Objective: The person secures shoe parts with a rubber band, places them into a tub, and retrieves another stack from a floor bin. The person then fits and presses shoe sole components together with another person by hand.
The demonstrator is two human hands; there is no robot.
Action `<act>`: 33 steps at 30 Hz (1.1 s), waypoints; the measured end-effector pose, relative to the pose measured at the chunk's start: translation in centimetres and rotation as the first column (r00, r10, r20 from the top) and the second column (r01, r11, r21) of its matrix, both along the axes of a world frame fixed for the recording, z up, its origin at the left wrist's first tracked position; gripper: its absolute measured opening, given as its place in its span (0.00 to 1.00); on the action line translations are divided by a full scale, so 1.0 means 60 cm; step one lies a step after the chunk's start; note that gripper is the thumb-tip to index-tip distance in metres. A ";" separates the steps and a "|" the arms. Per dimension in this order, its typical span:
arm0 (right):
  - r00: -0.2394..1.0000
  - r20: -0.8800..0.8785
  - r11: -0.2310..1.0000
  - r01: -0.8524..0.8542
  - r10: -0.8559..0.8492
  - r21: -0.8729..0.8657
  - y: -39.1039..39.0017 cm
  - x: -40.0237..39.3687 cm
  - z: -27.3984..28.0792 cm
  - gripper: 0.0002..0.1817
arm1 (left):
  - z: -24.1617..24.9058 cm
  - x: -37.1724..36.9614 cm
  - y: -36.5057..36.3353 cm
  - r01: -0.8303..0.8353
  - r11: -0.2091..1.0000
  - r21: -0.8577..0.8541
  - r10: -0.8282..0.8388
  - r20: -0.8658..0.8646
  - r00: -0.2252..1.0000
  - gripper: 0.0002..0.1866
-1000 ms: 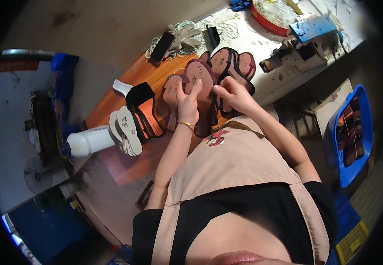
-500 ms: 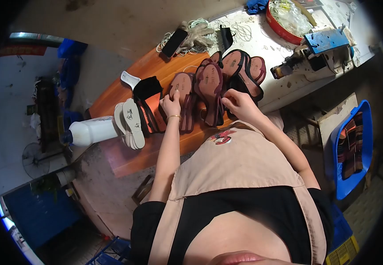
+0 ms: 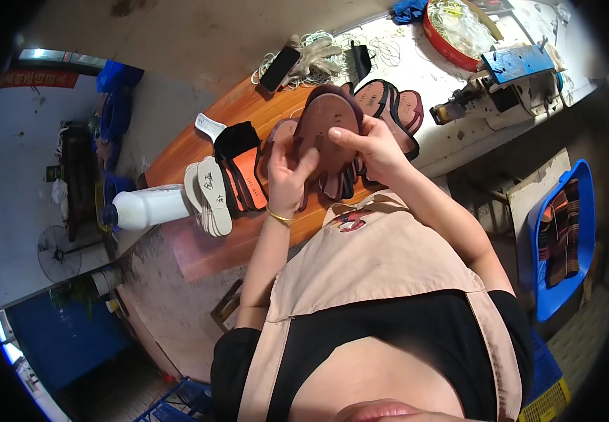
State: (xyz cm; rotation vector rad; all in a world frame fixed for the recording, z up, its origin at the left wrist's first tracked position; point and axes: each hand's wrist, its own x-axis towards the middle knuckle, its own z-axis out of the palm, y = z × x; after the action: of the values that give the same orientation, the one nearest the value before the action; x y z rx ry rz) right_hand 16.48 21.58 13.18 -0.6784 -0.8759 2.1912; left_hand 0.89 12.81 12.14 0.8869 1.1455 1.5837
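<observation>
A brownish-pink shoe insole (image 3: pixel 324 125) with a dark maroon rim is raised close to the camera above the bench. My right hand (image 3: pixel 383 149) grips its right edge, thumb across the face and fingers underneath. On the lower left side, my left hand (image 3: pixel 292 177) holds the edge between thumb and fingers. Behind and below it, partly hidden, lie more maroon insoles (image 3: pixel 284 131). Black-edged insoles (image 3: pixel 374 97) rest to the right. Orange insoles (image 3: pixel 247 169) with black edges and a stack of off-white soles (image 3: pixel 209 197) with handwriting lie to the left.
A white bottle (image 3: pixel 148 209) lies at the bench's left edge. At the back are a phone (image 3: pixel 278 69), a glove (image 3: pixel 318 56) and tangled cord. A machine with a blue plate (image 3: pixel 519 65) and a red basin (image 3: pixel 452 39) stand right. A blue tray (image 3: pixel 584 239) holds dark strips.
Both hands have come together on one maroon insole, lifted from the group toward me. Before, my left hand was on the left maroon stack and my right hand beside the middle one.
</observation>
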 end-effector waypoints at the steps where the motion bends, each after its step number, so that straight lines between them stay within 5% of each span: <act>1: 0.999 0.012 0.998 0.047 -0.048 0.028 0.002 0.008 0.015 0.18 | 0.009 0.006 0.014 -0.052 0.998 0.027 0.052 -0.014 0.999 0.19; 8: 0.965 0.096 0.969 0.238 -0.244 0.072 0.005 0.048 0.009 0.14 | 0.013 0.041 0.063 -0.255 0.967 0.011 0.255 -0.031 0.966 0.03; 10: 0.955 0.051 0.956 0.292 -0.293 0.024 0.005 0.046 0.008 0.13 | 0.008 0.050 0.064 -0.283 0.918 0.279 0.394 -0.549 0.737 0.03; 11: 0.951 0.053 0.951 0.307 -0.305 -0.043 0.005 0.045 0.001 0.13 | 0.021 0.050 0.067 -0.141 0.901 0.410 0.413 -0.716 0.563 0.06; 12: 0.949 0.057 0.943 0.314 -0.309 -0.110 0.005 0.044 -0.004 0.13 | 0.019 0.048 0.069 -0.140 0.902 0.409 0.412 -0.716 0.563 0.06; 15: 0.925 0.003 0.911 0.375 -0.380 -0.173 0.005 0.047 -0.003 0.14 | 0.024 0.048 0.058 0.140 0.954 0.263 0.233 -0.952 0.199 0.15; 17: 0.930 0.007 0.920 0.363 -0.366 -0.151 0.010 0.053 -0.003 0.14 | 0.019 0.053 0.053 0.175 0.952 0.252 0.195 -0.937 0.290 0.17; 19: 0.941 -0.016 0.938 0.335 -0.338 -0.093 0.013 0.054 -0.006 0.15 | 0.011 0.057 0.048 0.226 0.952 0.204 0.055 -0.846 0.530 0.24; 20: 0.938 -0.014 0.934 0.344 -0.346 -0.094 0.016 0.053 -0.001 0.15 | 0.015 0.068 0.045 0.120 0.978 0.171 0.011 -0.615 0.789 0.27; 22: 0.969 0.024 0.968 0.246 -0.245 -0.058 0.017 0.052 0.013 0.16 | 0.036 0.092 0.064 0.007 0.998 -0.066 -0.013 -0.097 0.995 0.25; 23: 0.972 0.038 0.971 0.233 -0.231 -0.058 0.016 0.052 0.013 0.16 | 0.041 0.074 0.067 0.299 0.933 -0.202 -0.267 0.172 0.948 0.22; 28: 0.969 0.013 0.957 0.244 -0.245 -0.155 0.002 0.082 0.005 0.13 | 0.039 0.062 0.070 0.277 0.946 -0.166 -0.187 0.418 0.889 0.20; 30: 0.993 0.102 0.992 0.075 -0.065 -0.102 0.000 0.094 0.003 0.08 | 0.038 0.061 0.069 0.338 0.925 -0.176 -0.216 0.487 0.846 0.20; 33: 0.993 0.099 0.992 0.069 -0.058 -0.107 -0.001 0.094 0.015 0.08 | 0.023 0.064 0.069 0.342 0.926 -0.157 -0.202 0.561 0.803 0.21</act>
State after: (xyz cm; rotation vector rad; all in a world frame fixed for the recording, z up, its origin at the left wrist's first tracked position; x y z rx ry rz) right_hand 22.15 21.50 14.06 -0.8597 -0.7746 2.1769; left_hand 4.71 16.96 13.52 0.3726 0.7462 1.2896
